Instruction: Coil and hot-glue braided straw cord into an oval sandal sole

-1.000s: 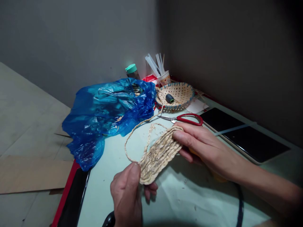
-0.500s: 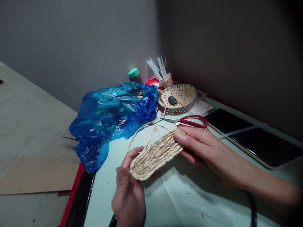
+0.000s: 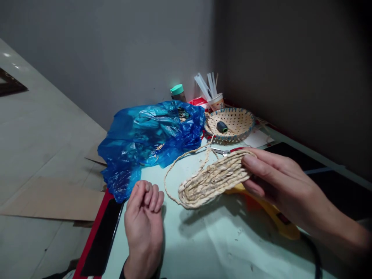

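My right hand [image 3: 279, 174] grips one end of an oval, sole-shaped piece of coiled straw rope [image 3: 213, 180], thumb on top and fingers beneath. The piece is held tilted above the table. From it a loose straw rope tail [image 3: 171, 168] curves back toward the basket. My left hand [image 3: 145, 224] is apart from the piece, at its left, fingers curled in and thumb pressed to them; whatever may be between them is hidden. Behind the piece lie scissors [image 3: 221, 151], their red handles partly covered. Under my right hand is a yellow glue gun [image 3: 283, 224] with a black cord.
A crumpled blue plastic bag [image 3: 151, 131] lies at the left back. Beside it, a woven basket [image 3: 240, 120] holds a dark thread spool [image 3: 222, 127]. Behind stand a paper cup [image 3: 216, 102] of translucent sticks and a green-capped bottle [image 3: 178, 92]. Dark panels flank the table [image 3: 203, 248].
My left hand has let go of the straw piece and moved down-left, fingers curled. The right hand keeps the piece, now turned flatter. The view has shifted left, showing more of the glue gun.
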`<state>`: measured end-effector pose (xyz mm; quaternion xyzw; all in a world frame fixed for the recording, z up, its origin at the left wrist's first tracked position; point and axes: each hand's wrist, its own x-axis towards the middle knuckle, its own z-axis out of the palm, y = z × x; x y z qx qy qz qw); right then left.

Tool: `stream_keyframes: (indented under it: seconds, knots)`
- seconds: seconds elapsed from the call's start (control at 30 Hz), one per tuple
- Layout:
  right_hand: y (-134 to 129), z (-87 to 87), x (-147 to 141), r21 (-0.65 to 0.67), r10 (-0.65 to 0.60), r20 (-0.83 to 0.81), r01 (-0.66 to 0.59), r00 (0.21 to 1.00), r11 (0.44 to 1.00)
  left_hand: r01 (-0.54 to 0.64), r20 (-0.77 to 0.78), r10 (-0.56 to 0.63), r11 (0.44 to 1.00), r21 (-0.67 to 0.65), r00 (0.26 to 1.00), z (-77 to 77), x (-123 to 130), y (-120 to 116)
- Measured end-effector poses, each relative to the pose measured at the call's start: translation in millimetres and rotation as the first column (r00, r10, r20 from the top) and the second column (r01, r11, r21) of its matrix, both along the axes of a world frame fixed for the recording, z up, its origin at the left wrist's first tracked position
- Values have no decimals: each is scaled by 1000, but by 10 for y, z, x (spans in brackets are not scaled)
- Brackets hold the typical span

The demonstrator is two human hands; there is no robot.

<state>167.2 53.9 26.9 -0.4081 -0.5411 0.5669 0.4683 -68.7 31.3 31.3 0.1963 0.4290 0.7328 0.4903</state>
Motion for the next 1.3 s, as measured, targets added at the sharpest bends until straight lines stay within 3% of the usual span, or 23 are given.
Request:
stream_keyframes:
  seconds: [0.13, 0.33, 0.57, 0.87, 1.1, 1.17, 1.3]
  knots:
    - [-32, 2, 10, 18, 26, 38, -27, 999, 999, 38, -124, -34, 999, 23, 992, 45, 97, -90]
    - [-47, -52, 7, 77, 3, 118, -12, 993, 997, 111, -331, -104, 994, 4, 938, -52, 159, -168]
    - [-42, -68, -14, 35, 13, 103, -16, 995, 999, 83, -454, -24, 990, 110, 891, -47, 112, -108]
    - [-51, 18, -54, 193, 45, 209, -86, 977, 977, 98, -304, -92, 995, 6, 948, -51, 100, -111]
    - [-70, -10, -35, 253, 55, 237, -117, 970, 960, 155, -378, -82, 974, 167, 922, -62, 83, -161]
    - [-66, -31, -46, 236, 73, 238, -131, 969, 963, 216, -341, -144, 959, 183, 929, -55, 108, -192]
    - [-56, -62, -111, 110, 156, 144, -173, 977, 979, 397, -225, -380, 917, 31, 897, -21, 226, -218]
